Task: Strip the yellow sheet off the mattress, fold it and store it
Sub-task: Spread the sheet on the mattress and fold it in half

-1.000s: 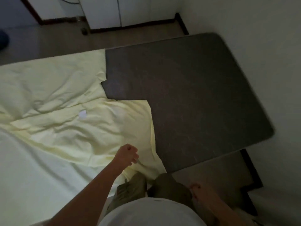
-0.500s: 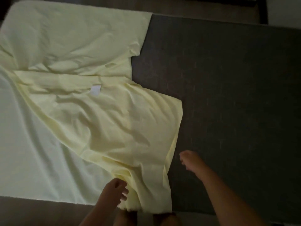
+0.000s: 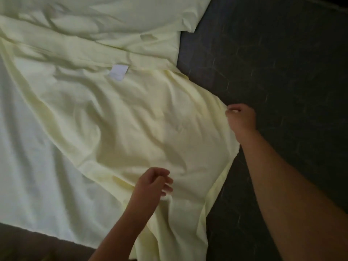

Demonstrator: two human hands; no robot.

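The pale yellow sheet (image 3: 116, 113) lies rumpled over the left half of the dark grey mattress (image 3: 282, 72), with a folded-back flap and a small white label (image 3: 119, 72) showing. My right hand (image 3: 241, 119) pinches the sheet's right edge where it meets the bare mattress. My left hand (image 3: 153, 184) sits on the lower part of the flap with fingers curled, gripping a fold of the cloth near the front edge. The room is dim.
The right half of the mattress is bare dark fabric. A strip of dark floor (image 3: 28, 243) shows at the bottom left below the mattress's front edge.
I have leaned in closer over the bed. My right hand moved up and left from the bare mattress and took hold of the sheet's edge. My left hand stayed on the lower flap.
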